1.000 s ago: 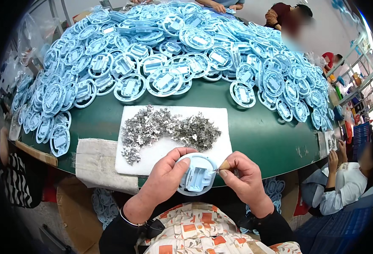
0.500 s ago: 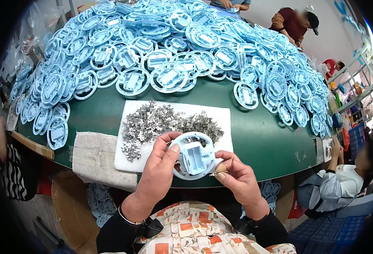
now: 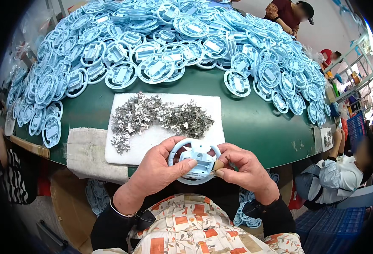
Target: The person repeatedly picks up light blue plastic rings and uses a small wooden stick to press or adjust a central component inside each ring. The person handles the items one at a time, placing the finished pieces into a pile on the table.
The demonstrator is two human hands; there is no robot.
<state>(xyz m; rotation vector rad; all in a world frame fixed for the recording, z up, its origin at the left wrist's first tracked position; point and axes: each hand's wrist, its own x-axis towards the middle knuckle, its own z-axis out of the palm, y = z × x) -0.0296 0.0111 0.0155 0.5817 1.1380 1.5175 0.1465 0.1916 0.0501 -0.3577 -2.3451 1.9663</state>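
Observation:
My left hand [image 3: 159, 169] grips a light-blue plastic steering wheel [image 3: 203, 159] by its left side, with the thumb lying across its face. A rectangular compartment in the wheel's middle faces up. Against the wheel's right side, my right hand [image 3: 248, 171] is closed in a pinch on a small metal piece [image 3: 213, 172], mostly hidden by the fingers. A tan cover [image 3: 218, 164] shows on one right fingertip. Just beyond both hands, a heap of small silver metal clips [image 3: 152, 114] lies on a white foam board [image 3: 199, 99].
A large pile of similar blue wheels [image 3: 157, 67] covers the far side of the green table [image 3: 254, 135]. Left of the board lies a greyish cloth pad [image 3: 87, 152]. More wheels [image 3: 96, 197] are below the table edge. Other people sit around, one at right [image 3: 343, 178].
The wheel has been turned and tilted in my left hand, its compartment now lower. My right hand has come in against the wheel's right side. The whole view has shifted slightly.

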